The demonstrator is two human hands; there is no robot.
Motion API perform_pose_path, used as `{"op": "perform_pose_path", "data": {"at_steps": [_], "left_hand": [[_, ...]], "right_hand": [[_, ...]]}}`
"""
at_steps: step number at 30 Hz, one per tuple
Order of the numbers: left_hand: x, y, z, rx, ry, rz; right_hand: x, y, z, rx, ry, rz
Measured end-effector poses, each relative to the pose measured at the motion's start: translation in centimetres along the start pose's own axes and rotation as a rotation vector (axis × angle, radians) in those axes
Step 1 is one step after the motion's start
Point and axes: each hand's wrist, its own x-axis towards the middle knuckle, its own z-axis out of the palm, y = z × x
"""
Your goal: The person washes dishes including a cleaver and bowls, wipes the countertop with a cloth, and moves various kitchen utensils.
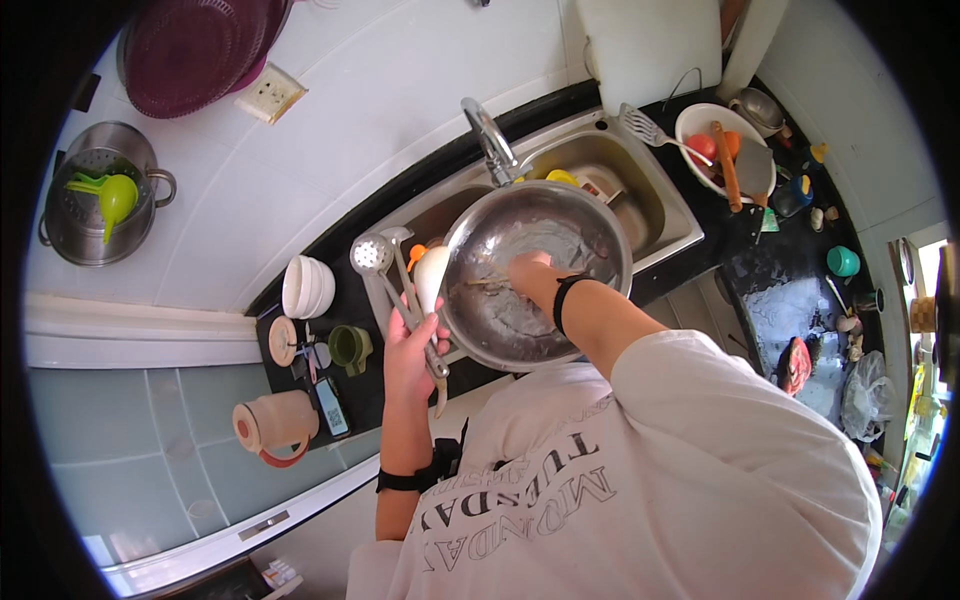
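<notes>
My left hand is closed around the handles of several kitchen utensils. Among them are a metal skimmer with round holes, a metal ladle and a white rice spoon. A large stainless steel basin rests across the front of the sink, with cloudy water in it. Down inside the basin is my right hand, its fingers mostly hidden. Thin light-coloured sticks lie at its fingertips; whether they are gripped does not show.
Behind the basin rises a chrome faucet over a double steel sink. White bowls, a green mug and a pink jug stand left. On the right are a white bowl of tomatoes, a slotted turner and raw meat.
</notes>
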Motion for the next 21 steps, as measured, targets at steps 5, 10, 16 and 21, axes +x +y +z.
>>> {"op": "perform_pose_path", "data": {"at_steps": [5, 10, 16, 21], "left_hand": [[0.1, -0.5, 0.2, -0.034, 0.001, -0.01], [0.5, -0.9, 0.8, -0.005, -0.05, -0.026], [1.1, -1.2, 0.9, -0.06, -0.046, -0.049], [2.0, -2.5, 0.8, 0.042, -0.126, -0.116]], "right_hand": [[-3.1, 1.3, 0.1, -0.129, 0.0, -0.176], [-1.1, 3.5, 0.8, 0.057, -0.127, -0.253], [-2.0, 5.2, -3.7, 0.702, -0.241, 0.04], [-5.3, 7.7, -5.1, 0.146, -0.026, -0.242]]}}
